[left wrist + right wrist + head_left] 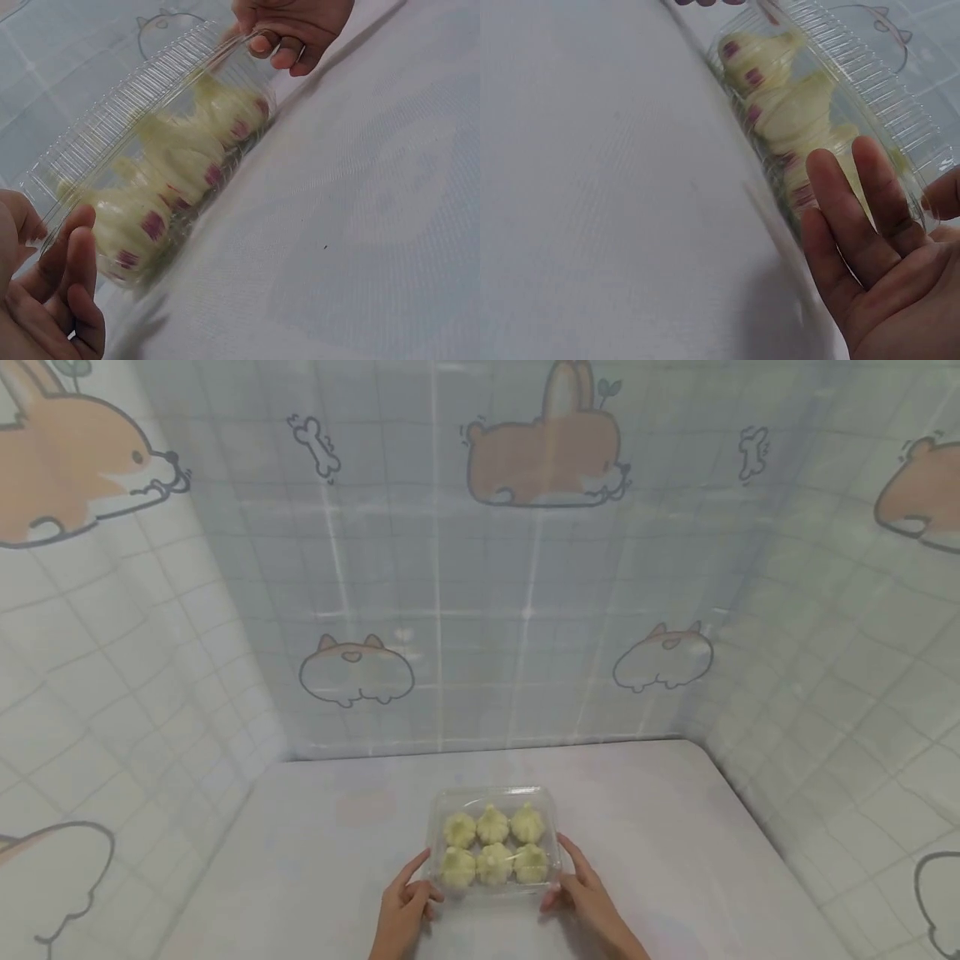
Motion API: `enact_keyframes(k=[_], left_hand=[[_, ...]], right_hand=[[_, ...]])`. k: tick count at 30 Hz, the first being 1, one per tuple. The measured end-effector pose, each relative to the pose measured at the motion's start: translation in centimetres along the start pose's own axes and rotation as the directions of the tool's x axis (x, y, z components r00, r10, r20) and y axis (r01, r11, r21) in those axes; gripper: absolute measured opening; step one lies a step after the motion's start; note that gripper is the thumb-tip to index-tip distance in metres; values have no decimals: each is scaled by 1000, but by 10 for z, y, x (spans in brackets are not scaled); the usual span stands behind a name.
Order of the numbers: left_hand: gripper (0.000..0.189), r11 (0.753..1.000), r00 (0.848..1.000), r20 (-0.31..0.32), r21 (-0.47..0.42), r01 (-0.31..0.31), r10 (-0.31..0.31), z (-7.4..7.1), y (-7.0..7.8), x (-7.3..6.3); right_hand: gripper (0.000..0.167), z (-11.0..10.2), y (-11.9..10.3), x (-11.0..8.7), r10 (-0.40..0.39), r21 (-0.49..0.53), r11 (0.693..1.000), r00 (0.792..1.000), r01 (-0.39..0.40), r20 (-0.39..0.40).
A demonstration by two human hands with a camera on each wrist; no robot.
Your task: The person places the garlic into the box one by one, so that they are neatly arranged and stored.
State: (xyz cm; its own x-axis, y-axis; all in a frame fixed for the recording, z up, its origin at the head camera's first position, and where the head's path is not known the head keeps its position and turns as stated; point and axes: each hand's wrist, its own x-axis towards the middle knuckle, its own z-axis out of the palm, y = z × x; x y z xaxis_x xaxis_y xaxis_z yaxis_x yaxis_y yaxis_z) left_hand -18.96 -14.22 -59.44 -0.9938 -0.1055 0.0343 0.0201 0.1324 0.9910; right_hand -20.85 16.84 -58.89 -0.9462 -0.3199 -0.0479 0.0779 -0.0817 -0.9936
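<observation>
A clear plastic clamshell box [495, 885] rests on the white tabletop, its lid down over two rows of pale garlic bulbs [492, 824]. Purple patches mark the lower sides of the bulbs [182, 161] in the left wrist view. My left hand [403, 906] grips the rim at the box's near left corner. On the opposite side, my right hand [588, 897] pinches the rim between thumb and forefinger. The other right fingers [847, 202] extend along the front wall in the right wrist view. Part of the left hand lies outside that view.
A white cloth-like surface [315, 860] covers the table. Hanging sheets with a grid and cartoon dogs form a back wall [480, 577] and two side walls, the left one [135, 693] and the right one [847, 693], around the table.
</observation>
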Motion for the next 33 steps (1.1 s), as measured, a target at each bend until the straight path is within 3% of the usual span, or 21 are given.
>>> enact_keyframes(k=[6, 13, 28, 33], left_hand=[[51, 999, 999, 27, -3, 36, -36, -5, 1, -3], [54, 998, 995, 82, -35, 53, -50, -5, -2, -3], [54, 981, 993, 76, -161, 106, -94, -4, -6, -5], [52, 986, 995, 61, -139, 89, -81, -3, -7, -4]], right_hand=[[70, 2, 5, -2, -18, 26, 1000, 999, 18, 27], [70, 1, 6, -5, 28, 25, 999, 1000, -28, 6], [68, 3, 6, -7, 45, 34, 998, 999, -45, 10], [66, 4, 6, -5, 53, 36, 998, 999, -52, -12]])
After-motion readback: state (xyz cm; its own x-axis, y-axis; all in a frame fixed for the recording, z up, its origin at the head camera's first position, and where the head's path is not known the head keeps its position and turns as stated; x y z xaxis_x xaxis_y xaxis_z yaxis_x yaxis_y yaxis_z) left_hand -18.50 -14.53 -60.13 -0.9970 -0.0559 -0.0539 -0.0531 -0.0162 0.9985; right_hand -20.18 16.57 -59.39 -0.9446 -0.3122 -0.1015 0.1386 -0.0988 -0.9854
